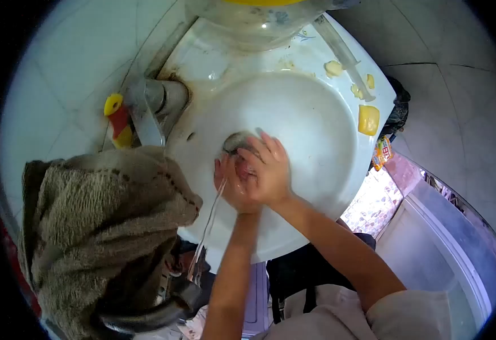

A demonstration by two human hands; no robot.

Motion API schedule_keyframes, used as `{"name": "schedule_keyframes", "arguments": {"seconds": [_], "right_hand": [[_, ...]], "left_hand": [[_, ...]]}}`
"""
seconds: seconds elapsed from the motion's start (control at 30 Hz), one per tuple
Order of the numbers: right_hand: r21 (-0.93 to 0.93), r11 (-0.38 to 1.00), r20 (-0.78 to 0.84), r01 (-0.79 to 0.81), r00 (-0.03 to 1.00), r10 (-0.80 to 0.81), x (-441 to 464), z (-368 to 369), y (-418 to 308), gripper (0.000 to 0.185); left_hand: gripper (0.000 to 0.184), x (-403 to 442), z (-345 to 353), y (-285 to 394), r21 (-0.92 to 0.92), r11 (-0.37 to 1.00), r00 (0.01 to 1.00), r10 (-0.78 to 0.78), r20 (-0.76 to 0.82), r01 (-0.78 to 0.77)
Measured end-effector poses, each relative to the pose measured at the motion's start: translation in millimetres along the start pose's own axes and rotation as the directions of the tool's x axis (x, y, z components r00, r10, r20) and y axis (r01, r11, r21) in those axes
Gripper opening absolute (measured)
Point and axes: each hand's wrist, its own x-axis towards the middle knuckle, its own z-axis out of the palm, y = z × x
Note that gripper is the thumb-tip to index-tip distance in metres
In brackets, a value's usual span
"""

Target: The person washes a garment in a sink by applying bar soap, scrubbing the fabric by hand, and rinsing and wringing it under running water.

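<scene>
Evidently in use: white ceramic washbasin (pixel 321 170), grey-brown woven cloth (pixel 103 209) at its 8 o'clock. Within, right hand (pixel 273 171), fingers spread, touches the cupped left hand (pixel 235 187); neither visibly grips anything. A thin clear water stream (pixel 210 218) meets the left from 7 o'clock. Step judged: rinsing; next calls for both palms in the flow.

Lone head-worn camera looks forward and steeply down on sink (pixel 321 187) from close above; wide round view, corners dark, takes in wearer's sleeve (pixel 412 314) at lower edge, towel (pixel 100 226) at left, floor (pixel 372 207) at right.
</scene>
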Motion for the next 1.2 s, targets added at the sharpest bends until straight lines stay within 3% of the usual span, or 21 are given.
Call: {"name": "schedule_keyframes", "arguments": {"seconds": [0.1, 0.23, 0.27, 0.33, 0.37, 0.4, 0.43, 0.47, 0.5, 0.57, 0.6, 0.63, 0.67, 0.7, 0.73, 0.8, 0.83, 0.9, 1.03, 1.1, 1.2], "right_hand": [[-0.053, 0.995, -0.030, 0.083, 0.996, -0.085, 21, 30, 2, 0.028], [-0.228, 0.972, 0.266, -0.051, 0.957, 0.113, 44, 30, -9, 0.022], [-0.278, 0.956, 0.396, -0.096, 0.895, 0.206, 53, 31, -10, 0.021], [-0.316, 0.939, 0.516, -0.132, 0.807, 0.288, 62, 23, -13, 0.018], [-0.313, 0.941, 0.514, -0.127, 0.811, 0.280, 59, 19, -11, 0.018], [-0.130, 0.989, 0.354, -0.073, 0.928, 0.116, 52, 21, -3, 0.015], [0.045, 0.999, 0.149, 0.013, 0.989, -0.020, 43, 17, 0, 0.013], [0.170, 0.985, 0.098, 0.020, 0.994, -0.037, 34, 11, 2, 0.012], [0.178, 0.984, 0.096, 0.015, 0.995, -0.032, 25, -3, 3, 0.012], [0.254, 0.946, 0.378, -0.201, 0.921, 0.095, 5, -27, 0, 0.011], [0.256, 0.945, 0.383, -0.201, 0.919, 0.092, 0, -34, -11, 0.011], [0.157, 0.949, 0.382, -0.274, 0.903, 0.197, 0, -42, -23, 0.008], [0.056, 0.937, 0.367, -0.346, 0.880, 0.303, 2, -44, -30, 0.008], [0.054, 0.937, 0.367, -0.345, 0.880, 0.303, 5, -41, -30, 0.008], [-0.030, 0.994, 0.190, -0.107, 0.976, 0.110, 8, -34, -28, 0.006], [-0.108, 0.992, 0.081, 0.073, 0.995, -0.064, 13, -14, -16, 0.008], [-0.161, 0.975, 0.026, 0.153, 0.988, -0.151, 15, -5, -10, 0.009], [-0.079, 0.995, 0.223, 0.055, 0.974, -0.036, 29, 18, -1, 0.018], [-0.198, 0.980, 0.408, -0.014, 0.908, 0.095, 54, 34, -5, 0.021], [-0.252, 0.967, 0.432, 0.038, 0.899, 0.077, 59, 35, -1, 0.026], [-0.174, 0.974, 0.563, -0.146, 0.797, 0.219, 59, 21, -7, 0.028]], "left_hand": [[0.029, 18, 15, -53, -0.044, 0.994, 0.976, 0.102, 0.191, -0.095], [0.034, 48, -1, -44, 0.001, 0.999, 0.962, 0.044, 0.269, -0.046], [0.035, 59, -3, -32, -0.097, 0.965, 0.923, -0.198, 0.330, 0.242], [0.037, 62, -3, -25, -0.187, 0.843, 0.824, -0.406, 0.395, 0.505], [0.032, 53, -3, -32, -0.150, 0.933, 0.902, -0.260, 0.344, 0.326], [0.028, 46, -5, -40, -0.096, 0.986, 0.946, -0.098, 0.308, 0.134], [0.028, 38, -17, -35, -0.085, 0.988, 0.944, -0.095, 0.315, 0.128], [0.029, 28, -29, -27, -0.215, 0.824, 0.821, -0.421, 0.385, 0.524], [0.029, 25, -41, -16, -0.263, 0.678, 0.710, -0.548, 0.442, 0.687], [0.028, 22, -65, 7, -0.227, 0.435, 0.488, -0.715, 0.501, 0.871], [0.028, 23, -71, 17, -0.158, 0.364, 0.392, -0.767, 0.508, 0.918], [0.028, 24, -63, 22, -0.159, 0.362, 0.391, -0.770, 0.504, 0.918], [0.026, 23, -47, 25, -0.182, 0.809, 0.819, -0.505, 0.273, 0.559], [0.025, 23, -36, 27, -0.065, 0.997, 0.998, -0.027, 0.059, 0.031], [0.025, 21, -33, 27, -0.069, 0.997, 0.998, -0.030, 0.061, 0.034], [0.023, 15, -29, 27, -0.180, 0.922, 0.918, -0.290, 0.270, 0.344], [0.028, 19, -20, 15, -0.217, 0.924, 0.931, -0.254, 0.264, 0.313], [0.035, 28, -12, -22, -0.077, 0.949, 0.842, -0.232, 0.487, 0.306], [0.042, 29, 0, -49, 0.150, 0.923, 0.750, -0.377, 0.543, 0.355], [0.042, 55, -1, -34, 0.085, 0.907, 0.746, -0.390, 0.540, 0.413], [0.030, 46, 4, -37, -0.006, 0.889, 0.789, -0.402, 0.465, 0.457]]}}
